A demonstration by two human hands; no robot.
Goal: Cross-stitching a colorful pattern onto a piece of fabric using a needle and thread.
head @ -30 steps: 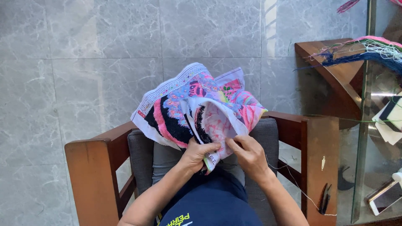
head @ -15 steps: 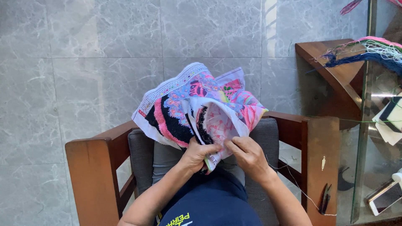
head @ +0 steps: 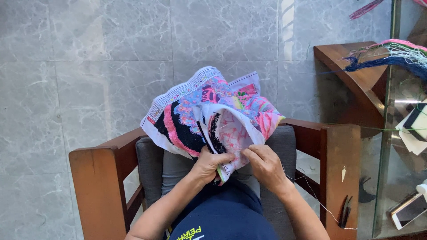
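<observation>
A folded embroidery cloth (head: 209, 111), white with pink, black and blue stitched areas, lies bunched over my lap and the grey seat cushion (head: 284, 142). My left hand (head: 209, 162) grips its lower folded edge. My right hand (head: 264, 164) pinches the cloth beside it, fingertips pressed to the pink underside. A thin thread (head: 311, 191) trails from near my right wrist toward the chair's right arm. Whether a needle is between my fingers cannot be seen.
I sit in a wooden armchair (head: 98, 178) on grey marble tiles. A glass table (head: 400, 146) at the right carries bundles of coloured thread (head: 396, 55) and a phone (head: 407, 211). Small scissors (head: 346, 211) rest on the chair's right arm.
Both hands stay at the cloth's lower edge. My right fingers have shifted slightly against the fabric; the cloth has hardly moved.
</observation>
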